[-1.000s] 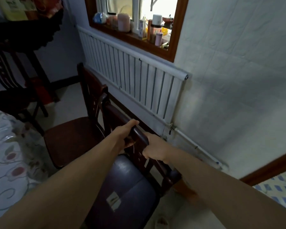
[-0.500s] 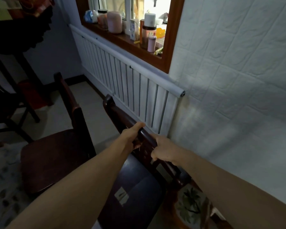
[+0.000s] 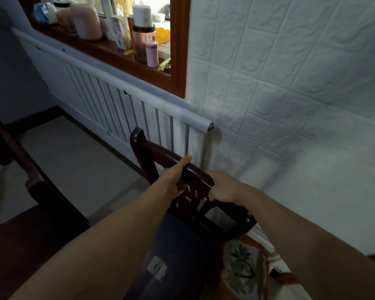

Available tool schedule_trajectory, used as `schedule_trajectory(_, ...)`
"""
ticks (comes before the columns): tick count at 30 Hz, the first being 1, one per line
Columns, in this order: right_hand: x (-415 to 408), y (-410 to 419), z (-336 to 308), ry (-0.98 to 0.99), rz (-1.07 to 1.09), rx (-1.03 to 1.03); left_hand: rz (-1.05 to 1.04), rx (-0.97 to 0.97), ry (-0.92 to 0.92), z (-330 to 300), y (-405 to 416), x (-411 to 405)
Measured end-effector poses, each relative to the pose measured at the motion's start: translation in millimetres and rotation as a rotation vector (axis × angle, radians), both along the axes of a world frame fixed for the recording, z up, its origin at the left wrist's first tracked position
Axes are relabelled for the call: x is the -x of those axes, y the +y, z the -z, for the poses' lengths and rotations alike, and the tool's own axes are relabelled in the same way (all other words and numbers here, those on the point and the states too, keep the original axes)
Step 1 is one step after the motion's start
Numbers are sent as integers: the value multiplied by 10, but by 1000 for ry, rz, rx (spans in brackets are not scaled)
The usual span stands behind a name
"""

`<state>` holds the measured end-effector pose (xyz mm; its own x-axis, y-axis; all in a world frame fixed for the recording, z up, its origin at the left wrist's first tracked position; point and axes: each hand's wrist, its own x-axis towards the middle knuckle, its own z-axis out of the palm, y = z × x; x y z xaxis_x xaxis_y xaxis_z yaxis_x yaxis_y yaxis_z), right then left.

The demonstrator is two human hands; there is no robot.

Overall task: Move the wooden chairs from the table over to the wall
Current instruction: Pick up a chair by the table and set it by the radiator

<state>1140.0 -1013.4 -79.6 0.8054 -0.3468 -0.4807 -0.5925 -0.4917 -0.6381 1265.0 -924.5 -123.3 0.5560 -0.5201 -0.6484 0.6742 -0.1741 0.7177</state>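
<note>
While both hands, left hand [image 3: 173,176] and right hand [image 3: 222,188], clasp one chair's top rail [image 3: 160,151], a second chair [image 3: 30,185] stands left.

— Supporting surface? 
— Pale tiled floor [image 3: 74,165], running to the radiator wall. 
— Standing on it? 
— Dark wooden chair [image 3: 158,154] with blue seat; second wooden chair [image 3: 30,224] to its left; floral-patterned stool [image 3: 243,269] lower right.

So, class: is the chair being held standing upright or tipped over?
Upright. The chair's seat faces up and its backrest rises, with the left hand and right hand gripping the top rail. Legs are hidden.
</note>
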Motion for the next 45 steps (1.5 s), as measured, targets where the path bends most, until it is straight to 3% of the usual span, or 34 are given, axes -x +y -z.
schedule_trajectory(7,-122,-570,225,-10,-20,460,9,-39,-4,146,-684,-106)
schedule_trajectory(9,-152,-765,311,-38,8,507,-17,-58,7,193,-915,-118)
schedule_trajectory(24,-395,-1596,737,-113,54,420,-165,-192,42,487,-1809,-296)
schedule_trajectory(45,-448,-1406,633,55,101,375,107,-292,-23,289,-1595,-392)
